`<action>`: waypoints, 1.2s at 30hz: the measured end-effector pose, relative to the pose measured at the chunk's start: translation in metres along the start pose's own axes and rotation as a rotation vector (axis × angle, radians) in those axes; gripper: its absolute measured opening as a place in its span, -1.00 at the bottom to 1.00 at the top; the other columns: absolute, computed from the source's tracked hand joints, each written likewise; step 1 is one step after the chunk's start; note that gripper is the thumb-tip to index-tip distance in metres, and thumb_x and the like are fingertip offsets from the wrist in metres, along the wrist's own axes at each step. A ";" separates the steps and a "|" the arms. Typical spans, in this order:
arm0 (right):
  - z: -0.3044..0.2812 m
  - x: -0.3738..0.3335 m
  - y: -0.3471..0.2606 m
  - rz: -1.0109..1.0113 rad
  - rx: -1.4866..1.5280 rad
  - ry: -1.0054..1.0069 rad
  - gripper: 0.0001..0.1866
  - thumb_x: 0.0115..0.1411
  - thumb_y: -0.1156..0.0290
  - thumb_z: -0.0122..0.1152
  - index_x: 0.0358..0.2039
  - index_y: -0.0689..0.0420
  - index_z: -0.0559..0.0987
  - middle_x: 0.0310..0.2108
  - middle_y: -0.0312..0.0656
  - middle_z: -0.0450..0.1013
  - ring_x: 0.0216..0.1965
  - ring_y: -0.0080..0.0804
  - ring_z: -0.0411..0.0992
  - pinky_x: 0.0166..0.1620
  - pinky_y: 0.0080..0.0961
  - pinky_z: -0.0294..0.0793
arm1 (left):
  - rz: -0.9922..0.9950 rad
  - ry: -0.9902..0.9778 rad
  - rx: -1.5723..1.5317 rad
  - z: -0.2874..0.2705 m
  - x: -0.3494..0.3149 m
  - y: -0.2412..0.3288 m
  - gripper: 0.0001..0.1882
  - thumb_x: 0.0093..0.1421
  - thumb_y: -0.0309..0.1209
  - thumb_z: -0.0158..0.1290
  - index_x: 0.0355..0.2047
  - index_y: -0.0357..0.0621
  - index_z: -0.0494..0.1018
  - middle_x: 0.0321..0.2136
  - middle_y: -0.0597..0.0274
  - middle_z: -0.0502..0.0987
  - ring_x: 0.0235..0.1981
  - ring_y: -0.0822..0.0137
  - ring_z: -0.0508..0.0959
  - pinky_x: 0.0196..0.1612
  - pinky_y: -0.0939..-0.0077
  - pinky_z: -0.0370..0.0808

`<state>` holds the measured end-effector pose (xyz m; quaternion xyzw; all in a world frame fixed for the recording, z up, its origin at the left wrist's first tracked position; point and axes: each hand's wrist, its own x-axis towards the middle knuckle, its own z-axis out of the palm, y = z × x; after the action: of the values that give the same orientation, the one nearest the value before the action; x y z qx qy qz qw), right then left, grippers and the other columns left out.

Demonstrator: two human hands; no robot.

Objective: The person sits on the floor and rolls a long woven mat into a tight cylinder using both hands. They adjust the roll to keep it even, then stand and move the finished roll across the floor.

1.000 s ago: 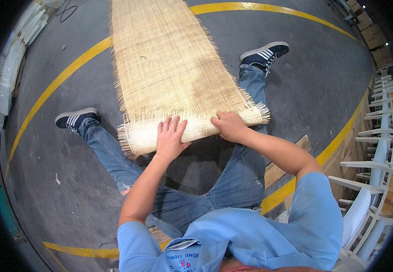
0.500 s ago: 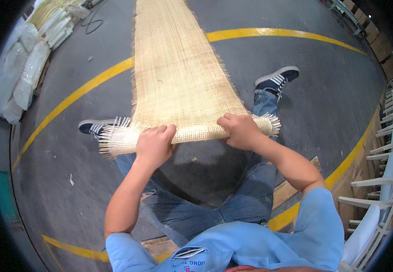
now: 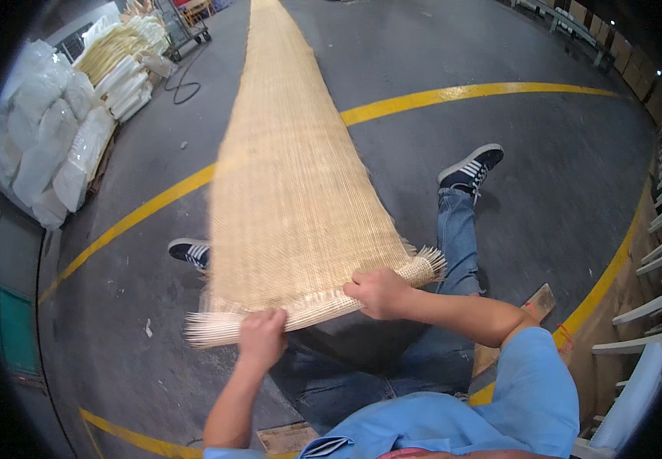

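the dark grey floor [image 3: 568, 183] spreads on every side, a curved yellow line [image 3: 438, 96] crossing it and passing beneath the woven sheet [image 3: 293, 176]. this long pale sheet lies ahead of the person, its long axis running straight away from the body and leaning a little left toward the far end. from the fingers, the flat part is all on the far side, forward of both hands. the person sits with legs spread: the right leg [image 3: 457, 237] in torn jeans is to the right of the sheet, while the left shoe [image 3: 188, 251] shows just beyond its left edge, partly covered.

at the near edge the sheet is curled into a rolled end [image 3: 316, 312], a narrow tube whose axis lies across the sheet's length. it slants, the left end closer to the body and the right end farther forward. both hands are on it: the right hand [image 3: 381, 294] sits farther forward, right of the middle; the left hand [image 3: 262, 336] is nearer the body, left of the middle. the fingers of each are closed over the tube, gripping it from above; the thumbs cannot be made out clearly. outside each hand a short length juts free, ending in loose strands, the left fringe [image 3: 202, 329] and the right fringe [image 3: 436, 262].
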<state>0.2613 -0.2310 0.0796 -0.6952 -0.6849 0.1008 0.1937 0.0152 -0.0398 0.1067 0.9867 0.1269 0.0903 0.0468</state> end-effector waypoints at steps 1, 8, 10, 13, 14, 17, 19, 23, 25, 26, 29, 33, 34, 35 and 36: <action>0.021 -0.001 0.018 0.049 -0.012 -0.104 -0.66 0.03 0.35 0.34 -0.14 0.06 0.54 -0.30 -0.09 0.51 -0.25 -0.04 0.58 -0.23 -0.09 0.58 | -0.026 -0.055 -0.063 0.030 0.002 0.000 -0.79 -0.07 -0.46 0.25 -0.43 -0.10 0.43 -0.49 0.09 0.53 -0.39 -0.05 0.60 -0.27 0.06 0.55; 0.048 -0.012 0.095 0.301 -0.147 -0.510 -0.50 0.00 0.22 0.45 -0.03 0.02 0.55 -0.18 -0.02 0.59 -0.09 0.02 0.58 -0.10 -0.03 0.57 | -0.073 -0.186 -0.149 0.135 0.058 0.030 -0.66 0.07 -0.15 0.32 -0.34 -0.11 0.50 -0.40 0.03 0.61 -0.31 -0.06 0.66 -0.26 0.03 0.58; 0.048 -0.008 0.096 0.356 -0.097 -0.559 -0.50 0.00 0.21 0.44 -0.03 0.03 0.56 -0.17 -0.02 0.61 -0.07 0.02 0.58 -0.07 -0.02 0.56 | -0.040 -0.199 -0.179 0.140 0.057 0.029 -0.64 0.06 -0.13 0.32 -0.31 -0.10 0.50 -0.41 0.04 0.60 -0.33 -0.05 0.66 -0.27 0.05 0.58; 0.039 0.000 0.098 0.391 -0.085 -0.607 -0.49 0.00 0.20 0.44 -0.02 0.03 0.57 -0.15 -0.01 0.61 -0.05 0.03 0.58 -0.05 -0.03 0.56 | -0.070 -0.200 -0.167 0.143 0.060 0.029 -0.63 0.01 -0.19 0.34 -0.27 -0.09 0.51 -0.42 0.07 0.60 -0.34 -0.01 0.66 -0.27 0.06 0.59; 0.034 0.005 0.096 0.387 -0.098 -0.617 -0.49 0.00 0.19 0.44 -0.01 0.02 0.57 -0.14 -0.01 0.61 -0.05 0.03 0.58 -0.05 -0.03 0.56 | -0.093 -0.210 -0.175 0.141 0.060 0.026 -0.64 0.00 -0.23 0.34 -0.26 -0.09 0.51 -0.42 0.07 0.61 -0.33 -0.01 0.66 -0.26 0.06 0.60; 0.017 0.015 0.091 0.308 -0.115 -0.633 -0.49 0.00 0.18 0.44 -0.02 0.02 0.56 -0.22 -0.01 0.62 -0.10 0.06 0.59 -0.07 -0.02 0.56 | -0.171 -0.241 -0.169 0.131 0.057 0.029 -0.62 0.00 -0.22 0.34 -0.24 -0.09 0.51 -0.41 0.07 0.60 -0.34 0.00 0.66 -0.27 0.05 0.60; 0.013 0.016 0.093 0.267 -0.139 -0.667 -0.48 -0.01 0.17 0.45 -0.03 0.03 0.57 -0.25 0.01 0.62 -0.13 0.10 0.59 -0.08 0.01 0.57 | -0.181 -0.236 -0.189 0.129 0.053 0.033 -0.57 -0.03 -0.21 0.37 -0.20 -0.09 0.52 -0.40 0.05 0.61 -0.32 0.00 0.67 -0.27 0.08 0.60; 0.016 0.009 0.109 0.299 -0.092 -0.716 -0.46 -0.03 0.18 0.47 -0.02 0.05 0.59 -0.23 0.03 0.62 -0.12 0.09 0.59 -0.07 0.02 0.57 | -0.206 -0.226 -0.185 0.131 0.057 0.049 -0.53 -0.07 -0.26 0.40 -0.15 -0.09 0.53 -0.37 0.00 0.62 -0.29 -0.04 0.67 -0.25 0.08 0.60; 0.025 0.006 0.116 0.311 -0.102 -0.742 -0.45 -0.05 0.20 0.47 -0.01 0.06 0.59 -0.21 0.02 0.63 -0.11 0.08 0.59 -0.07 0.02 0.57 | -0.213 -0.170 -0.194 0.143 0.056 0.051 -0.64 -0.03 -0.28 0.34 -0.27 -0.14 0.49 -0.43 -0.04 0.58 -0.34 -0.09 0.64 -0.30 -0.01 0.58; 0.029 0.006 0.119 0.342 -0.113 -0.783 -0.44 -0.05 0.20 0.47 0.00 0.05 0.59 -0.20 0.01 0.63 -0.11 0.07 0.60 -0.07 0.01 0.57 | -0.253 -0.255 -0.195 0.149 0.060 0.053 -0.56 -0.07 -0.28 0.40 -0.21 -0.14 0.51 -0.34 -0.05 0.63 -0.25 -0.09 0.66 -0.21 0.02 0.59; 0.028 0.010 0.114 0.303 -0.065 -0.723 -0.48 -0.06 0.19 0.51 -0.07 0.10 0.64 -0.18 -0.01 0.63 -0.06 0.02 0.59 -0.05 -0.05 0.59 | -0.254 -0.242 -0.216 0.149 0.059 0.050 -0.64 -0.04 -0.32 0.36 -0.28 -0.14 0.50 -0.35 -0.04 0.63 -0.27 -0.07 0.65 -0.24 0.04 0.59; 0.026 0.016 0.120 0.297 -0.027 -0.751 -0.32 -0.10 0.13 0.56 0.05 0.08 0.58 -0.16 0.00 0.63 -0.06 0.04 0.58 -0.03 -0.05 0.57 | -0.248 -0.296 -0.219 0.149 0.072 0.044 -0.59 -0.03 -0.24 0.38 -0.20 -0.10 0.53 -0.43 0.02 0.65 -0.33 -0.03 0.68 -0.27 0.06 0.59; 0.025 0.015 0.123 0.286 -0.008 -0.733 -0.31 -0.11 0.13 0.58 0.06 0.07 0.57 -0.19 0.01 0.63 -0.08 0.05 0.59 -0.04 -0.05 0.56 | -0.240 -0.316 -0.230 0.148 0.077 0.043 -0.57 -0.02 -0.21 0.39 -0.18 -0.09 0.55 -0.43 0.03 0.65 -0.34 -0.02 0.68 -0.27 0.06 0.59; 0.025 0.014 0.127 0.275 0.011 -0.715 -0.29 -0.12 0.14 0.59 0.07 0.05 0.57 -0.21 0.02 0.63 -0.09 0.06 0.59 -0.04 -0.05 0.56 | -0.233 -0.336 -0.241 0.147 0.081 0.043 -0.54 -0.02 -0.18 0.39 -0.15 -0.08 0.56 -0.44 0.03 0.66 -0.34 -0.02 0.69 -0.27 0.07 0.60; 0.024 0.017 0.129 0.278 0.005 -0.733 -0.26 -0.12 0.13 0.59 0.10 0.06 0.54 -0.19 0.02 0.62 -0.08 0.06 0.58 -0.04 -0.07 0.55 | -0.228 -0.357 -0.237 0.145 0.086 0.041 -0.52 -0.02 -0.15 0.40 -0.13 -0.08 0.56 -0.44 0.03 0.67 -0.33 -0.01 0.69 -0.26 0.08 0.60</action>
<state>0.3701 -0.2096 0.0076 -0.6987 -0.6079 0.3692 -0.0778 0.1343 -0.0671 -0.0165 0.9539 0.2159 -0.0772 0.1936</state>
